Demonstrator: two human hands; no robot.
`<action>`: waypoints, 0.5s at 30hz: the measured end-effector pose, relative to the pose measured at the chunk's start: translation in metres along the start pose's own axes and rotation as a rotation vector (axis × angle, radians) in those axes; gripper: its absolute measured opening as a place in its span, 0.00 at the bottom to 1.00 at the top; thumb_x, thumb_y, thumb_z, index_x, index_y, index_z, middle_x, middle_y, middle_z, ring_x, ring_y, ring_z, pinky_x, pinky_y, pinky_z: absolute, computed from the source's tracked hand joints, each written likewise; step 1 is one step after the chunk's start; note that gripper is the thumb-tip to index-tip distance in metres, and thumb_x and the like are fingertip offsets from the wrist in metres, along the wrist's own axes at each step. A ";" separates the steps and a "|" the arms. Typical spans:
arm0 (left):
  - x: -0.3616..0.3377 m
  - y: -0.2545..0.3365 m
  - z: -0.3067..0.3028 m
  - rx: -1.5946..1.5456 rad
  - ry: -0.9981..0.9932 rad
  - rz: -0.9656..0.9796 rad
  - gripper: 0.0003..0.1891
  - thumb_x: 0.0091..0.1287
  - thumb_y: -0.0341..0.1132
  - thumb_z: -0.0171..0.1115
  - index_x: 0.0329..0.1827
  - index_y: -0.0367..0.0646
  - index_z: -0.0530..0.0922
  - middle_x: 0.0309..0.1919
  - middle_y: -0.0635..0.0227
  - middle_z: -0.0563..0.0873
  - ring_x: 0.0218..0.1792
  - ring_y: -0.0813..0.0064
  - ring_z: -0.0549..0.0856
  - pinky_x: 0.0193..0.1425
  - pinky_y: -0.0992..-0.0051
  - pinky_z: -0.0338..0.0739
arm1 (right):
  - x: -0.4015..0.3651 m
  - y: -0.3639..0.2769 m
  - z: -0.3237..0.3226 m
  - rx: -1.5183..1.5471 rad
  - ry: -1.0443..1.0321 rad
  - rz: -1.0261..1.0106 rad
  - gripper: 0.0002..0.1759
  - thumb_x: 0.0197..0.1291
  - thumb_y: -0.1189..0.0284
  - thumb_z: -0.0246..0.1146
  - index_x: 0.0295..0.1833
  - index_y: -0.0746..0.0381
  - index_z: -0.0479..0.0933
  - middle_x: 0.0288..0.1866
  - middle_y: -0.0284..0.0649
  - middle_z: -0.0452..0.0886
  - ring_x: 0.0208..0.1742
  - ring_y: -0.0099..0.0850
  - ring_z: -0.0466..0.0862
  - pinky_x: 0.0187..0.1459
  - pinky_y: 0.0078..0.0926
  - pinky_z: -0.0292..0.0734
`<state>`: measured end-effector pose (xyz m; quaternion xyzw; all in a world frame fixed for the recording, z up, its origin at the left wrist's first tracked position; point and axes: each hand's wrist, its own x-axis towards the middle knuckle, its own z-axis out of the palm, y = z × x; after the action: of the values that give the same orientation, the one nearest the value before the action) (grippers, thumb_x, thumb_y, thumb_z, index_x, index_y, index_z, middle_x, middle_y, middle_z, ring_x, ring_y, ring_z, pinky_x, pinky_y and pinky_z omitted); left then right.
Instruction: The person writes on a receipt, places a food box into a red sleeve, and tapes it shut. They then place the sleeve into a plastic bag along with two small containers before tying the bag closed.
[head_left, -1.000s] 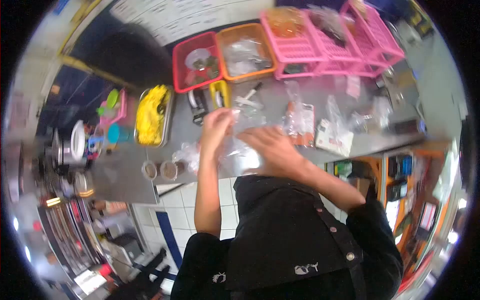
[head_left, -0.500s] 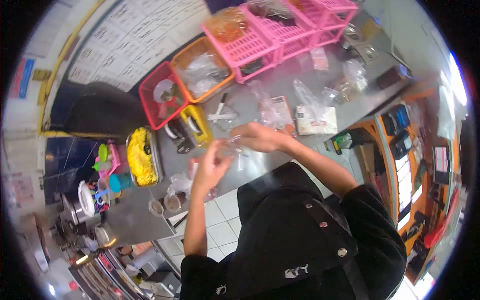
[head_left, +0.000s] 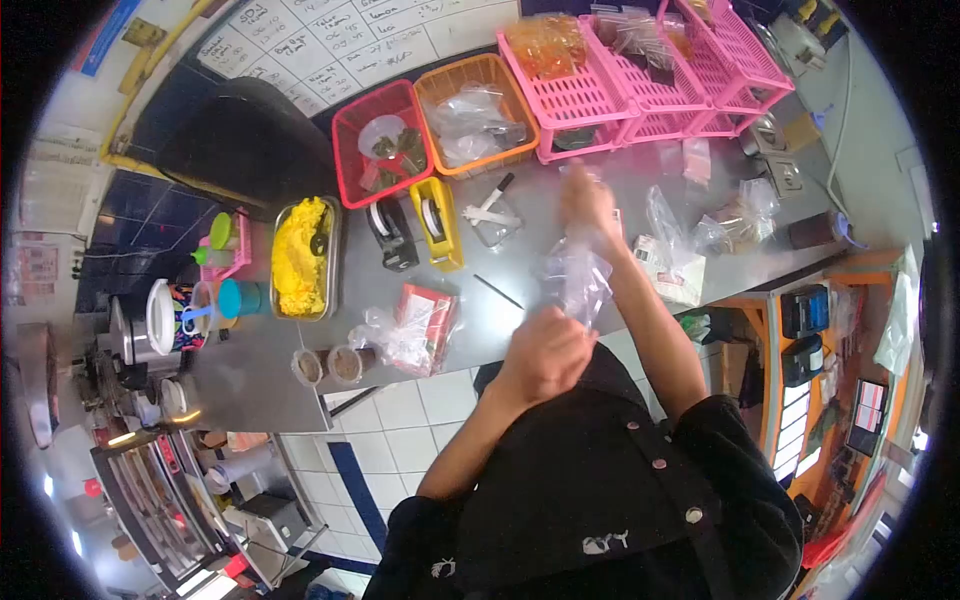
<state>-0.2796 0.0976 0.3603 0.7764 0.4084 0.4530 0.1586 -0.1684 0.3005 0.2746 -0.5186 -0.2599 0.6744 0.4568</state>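
My left hand (head_left: 548,355) is closed in a fist on the lower end of a clear plastic bag (head_left: 580,280), just above the table's front edge. The bag stretches upward from that fist toward my right hand (head_left: 588,205), which is smeared by motion. Whether those fingers grip the bag's upper end cannot be made out. A thin dark stick (head_left: 498,291) lies on the steel table (head_left: 470,345) left of the bag. On my right, a white box (head_left: 668,275) sits partly under clear plastic.
Yellow (head_left: 437,225) and black (head_left: 392,235) tape dispensers stand below red (head_left: 385,190) and orange (head_left: 478,160) baskets. Pink racks (head_left: 580,100) line the back. At left are a tray of yellow food (head_left: 302,258), a red box in plastic (head_left: 425,315) and two cups (head_left: 345,365).
My hands have moved apart, the right one upward and the left one down to the right, with the clear bag now spread between them. The view has shifted.
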 end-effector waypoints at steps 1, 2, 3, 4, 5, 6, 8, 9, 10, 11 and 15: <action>0.000 -0.012 0.001 -0.061 0.056 -0.030 0.11 0.59 0.26 0.73 0.26 0.44 0.76 0.30 0.66 0.80 0.29 0.61 0.78 0.37 0.65 0.73 | 0.002 -0.007 0.005 -0.007 0.010 -0.009 0.27 0.76 0.51 0.58 0.23 0.53 0.69 0.19 0.26 0.68 0.20 0.20 0.64 0.22 0.28 0.60; 0.007 -0.017 -0.009 -0.053 0.063 -0.069 0.11 0.59 0.27 0.73 0.26 0.43 0.76 0.32 0.65 0.82 0.35 0.59 0.79 0.44 0.64 0.72 | -0.002 -0.018 0.009 -0.130 -0.007 -0.142 0.28 0.75 0.52 0.58 0.22 0.54 0.70 0.19 0.25 0.67 0.19 0.20 0.64 0.22 0.27 0.60; 0.010 -0.022 -0.026 0.023 0.025 -0.199 0.10 0.60 0.28 0.73 0.28 0.44 0.77 0.37 0.64 0.84 0.43 0.59 0.80 0.51 0.64 0.71 | -0.007 -0.029 0.010 -0.256 -0.031 -0.270 0.28 0.75 0.52 0.57 0.22 0.56 0.71 0.18 0.25 0.67 0.19 0.20 0.65 0.23 0.26 0.59; 0.011 -0.025 -0.045 0.145 0.048 -0.266 0.06 0.61 0.29 0.72 0.37 0.44 0.81 0.44 0.61 0.84 0.46 0.57 0.80 0.54 0.64 0.72 | -0.010 -0.041 0.008 -0.192 -0.066 -0.207 0.30 0.75 0.52 0.58 0.20 0.56 0.70 0.18 0.24 0.65 0.19 0.18 0.60 0.23 0.25 0.54; 0.015 -0.024 -0.057 0.147 0.056 -0.261 0.06 0.61 0.29 0.72 0.37 0.44 0.81 0.44 0.61 0.84 0.46 0.57 0.80 0.54 0.64 0.72 | -0.010 -0.048 0.009 -0.194 -0.071 -0.215 0.30 0.75 0.52 0.58 0.20 0.56 0.70 0.18 0.24 0.65 0.19 0.18 0.60 0.23 0.25 0.54; 0.017 -0.021 -0.066 0.260 0.185 -0.289 0.09 0.61 0.30 0.73 0.43 0.44 0.82 0.46 0.61 0.84 0.47 0.58 0.80 0.55 0.64 0.72 | -0.011 -0.051 0.007 -0.312 -0.055 -0.274 0.30 0.76 0.51 0.58 0.20 0.54 0.67 0.18 0.24 0.63 0.21 0.17 0.59 0.23 0.25 0.53; 0.020 -0.020 -0.064 0.369 0.317 -0.327 0.13 0.61 0.32 0.74 0.48 0.43 0.83 0.49 0.60 0.84 0.48 0.58 0.80 0.57 0.63 0.72 | -0.017 -0.048 0.004 -0.438 -0.039 -0.324 0.31 0.76 0.50 0.58 0.20 0.53 0.65 0.18 0.24 0.62 0.22 0.17 0.59 0.23 0.26 0.52; 0.030 -0.030 -0.055 0.294 0.250 -0.240 0.15 0.61 0.31 0.74 0.51 0.42 0.83 0.50 0.58 0.84 0.47 0.59 0.80 0.55 0.64 0.73 | -0.019 -0.045 0.006 -0.430 -0.054 -0.301 0.31 0.76 0.50 0.58 0.19 0.53 0.65 0.19 0.24 0.62 0.23 0.17 0.58 0.24 0.26 0.51; 0.038 -0.038 -0.046 0.221 0.181 -0.150 0.17 0.61 0.31 0.74 0.53 0.41 0.83 0.51 0.57 0.84 0.46 0.59 0.80 0.54 0.65 0.74 | -0.021 -0.043 0.010 -0.419 -0.070 -0.280 0.32 0.76 0.50 0.58 0.19 0.53 0.65 0.19 0.23 0.62 0.23 0.17 0.57 0.25 0.26 0.50; 0.041 -0.046 -0.035 0.225 0.181 -0.148 0.17 0.61 0.31 0.74 0.53 0.41 0.83 0.51 0.57 0.84 0.46 0.59 0.80 0.54 0.65 0.74 | -0.027 -0.043 0.014 -0.416 -0.073 -0.282 0.32 0.76 0.50 0.58 0.19 0.53 0.65 0.19 0.23 0.62 0.23 0.17 0.57 0.25 0.26 0.50; 0.038 -0.059 -0.011 -0.189 -0.158 -0.433 0.11 0.66 0.29 0.70 0.49 0.38 0.82 0.39 0.65 0.83 0.31 0.76 0.79 0.37 0.75 0.73 | -0.042 -0.057 0.014 -0.497 -0.063 -0.238 0.32 0.75 0.48 0.59 0.18 0.53 0.66 0.19 0.22 0.62 0.22 0.17 0.57 0.25 0.26 0.49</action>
<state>-0.3084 0.1617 0.3517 0.6856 0.5075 0.3827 0.3550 -0.1596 0.2906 0.3449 -0.5594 -0.4906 0.5471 0.3835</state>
